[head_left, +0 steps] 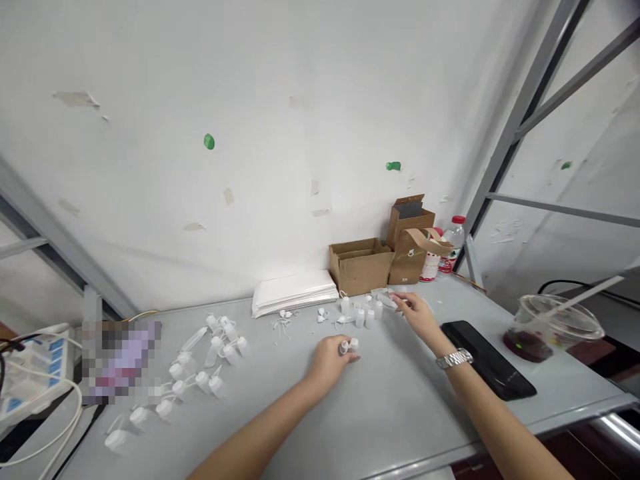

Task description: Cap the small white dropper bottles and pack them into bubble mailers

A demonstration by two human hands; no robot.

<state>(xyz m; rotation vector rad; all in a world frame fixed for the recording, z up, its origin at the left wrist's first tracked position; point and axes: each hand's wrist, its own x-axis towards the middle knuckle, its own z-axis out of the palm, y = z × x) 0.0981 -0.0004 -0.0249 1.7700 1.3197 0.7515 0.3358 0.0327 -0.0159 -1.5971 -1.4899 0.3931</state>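
My left hand (327,363) is closed around small white capped bottles (354,345), probably two, near the middle of the grey table (380,407). Farther back and to the right, my right hand (416,312), with a metal watch at the wrist, has its fingertips pinched together by a translucent plastic piece (383,293). Whether that piece is in its grip I cannot tell. Between the hands stand several small white bottles (360,318). Small loose white caps (323,313) and thin white strips (283,325) lie to their left.
More capped white bottles (165,408) are spread over the left side. A paper stack (295,292), cardboard box (360,273), brown bag (406,263) and water bottle (454,237) line the wall. A black case (487,360) and plastic cup (530,333) sit at right; a power strip (37,377) at left.
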